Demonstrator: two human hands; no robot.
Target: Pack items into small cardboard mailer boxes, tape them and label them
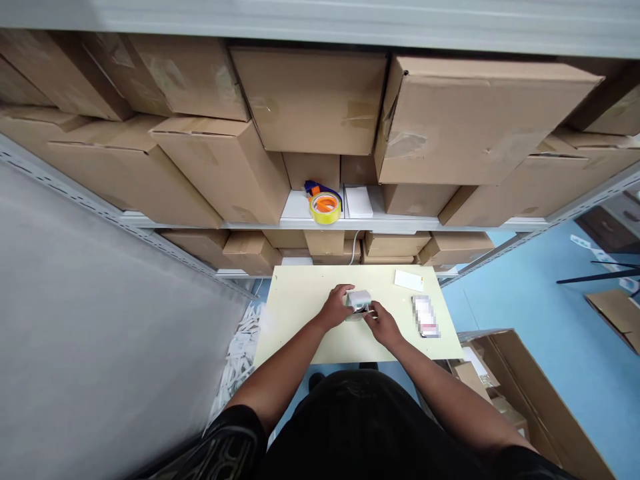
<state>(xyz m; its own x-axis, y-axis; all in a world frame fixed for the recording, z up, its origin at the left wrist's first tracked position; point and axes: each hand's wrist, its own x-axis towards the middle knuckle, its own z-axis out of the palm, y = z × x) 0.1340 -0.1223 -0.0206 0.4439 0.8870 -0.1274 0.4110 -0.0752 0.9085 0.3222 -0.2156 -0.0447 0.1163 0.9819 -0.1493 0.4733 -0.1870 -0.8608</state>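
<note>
A small white box (359, 299) sits near the middle of a pale yellow table (300, 327). My left hand (336, 305) curls round its left side and grips it. My right hand (380, 323) is at its right front corner with fingers bent onto it. Part of the box is hidden under my fingers. A flat blurred packet (425, 316) lies on the table to the right of my right hand. A white card (409, 280) lies near the far right corner.
Metal shelves packed with cardboard boxes (310, 100) rise behind the table. A yellow tape roll in an orange and blue dispenser (325, 203) and a white box (359, 201) sit on the shelf. An open carton (505, 393) stands right; white packets (240, 353) lie left on the floor.
</note>
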